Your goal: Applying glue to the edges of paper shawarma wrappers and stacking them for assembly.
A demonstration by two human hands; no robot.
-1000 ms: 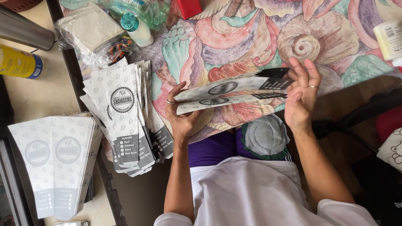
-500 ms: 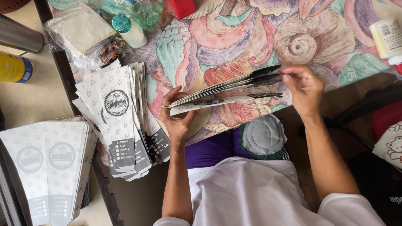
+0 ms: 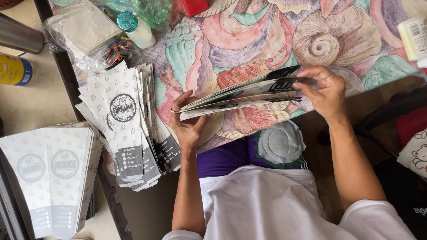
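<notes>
The stack of paper sleeves [image 3: 242, 95] looked light, thin and floppy, apt to fan or slide apart; best gripped at both short ends. It was flat, white with grey print and a dark end band. Left hand [image 3: 189, 124] cupped the near end from below, fingers curled; right hand [image 3: 324, 91] pinched the far end. The stack hung just above the table [image 3: 267, 40].

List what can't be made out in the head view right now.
- Count of flat white printed paper sleeves in both hands: they overlap edge-on.
- Left hand fingers: mostly hidden under that bundle.
- Right hand fingertips: partly covered by the bundle's dark end.
- Yellow can and grey metal cylinder: cut off by the left edge.
- Red box: cut by the top edge.
- Contents of the clear plastic bag: blurred by glare and wrinkles.
</notes>
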